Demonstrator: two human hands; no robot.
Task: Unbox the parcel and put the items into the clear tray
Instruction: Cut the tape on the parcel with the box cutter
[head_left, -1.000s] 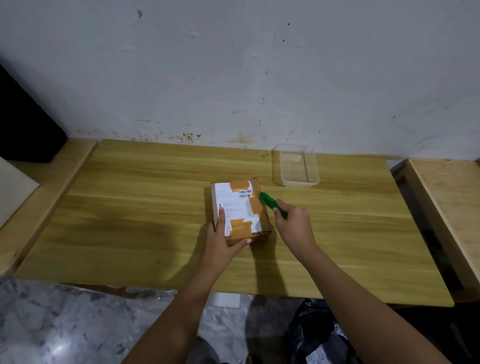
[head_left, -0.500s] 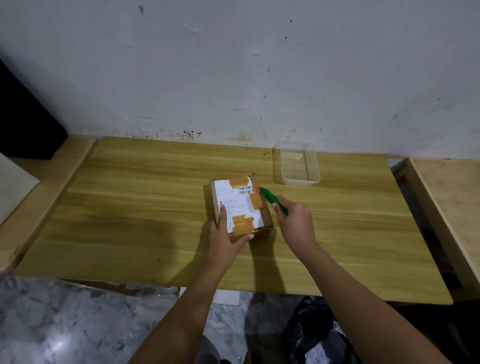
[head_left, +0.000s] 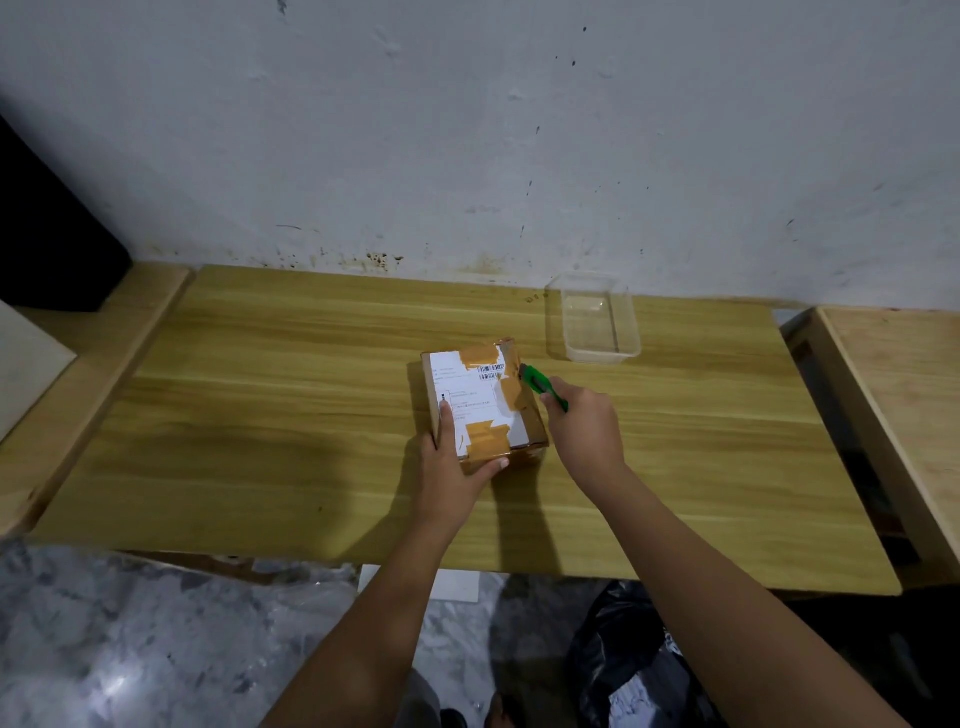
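Reaches in from bottom of view w/ both bare forearms, converging toward centre. Braces near-left corner of small brown cardboard parcel w/ white label & tan tape (head_left: 485, 400) w/ L hand (head_left: 451, 470): one finger laid straight along top face, thumb stretched across near edge, other fingers hidden down left side. Holds slim green plastic box cutter (head_left: 536, 383) in R hand (head_left: 589, 428), fingers curled round handle, tip at parcel's upper right edge. Hands apart, approx. level.
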